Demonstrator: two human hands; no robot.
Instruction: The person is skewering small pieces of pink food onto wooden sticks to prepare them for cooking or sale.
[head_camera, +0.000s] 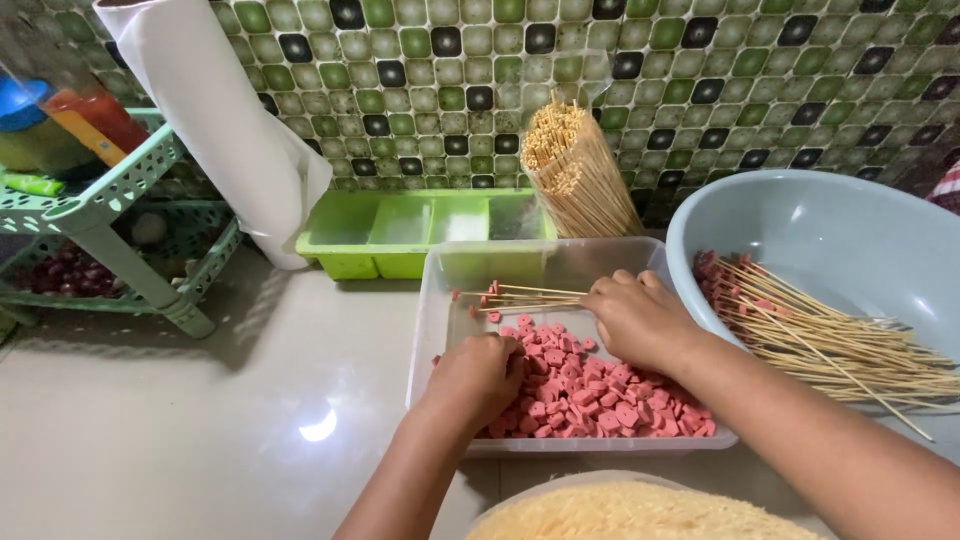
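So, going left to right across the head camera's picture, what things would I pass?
Mint-green plastic rack → white bag → green divided tray → bundle of bamboo skewers → grey-blue basin holding loaded skewers.

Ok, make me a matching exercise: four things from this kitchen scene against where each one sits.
Things:
1. pink sausage slices
2. finished skewers
3. bundle of bare bamboo sticks
4. left hand

Places:
A. upright against the tiled wall
B. in the grey-blue basin
C. heaped in the clear tray
D. on the slices at the tray's near-left part

Pairs: 1-C, 2-B, 3-A, 4-D
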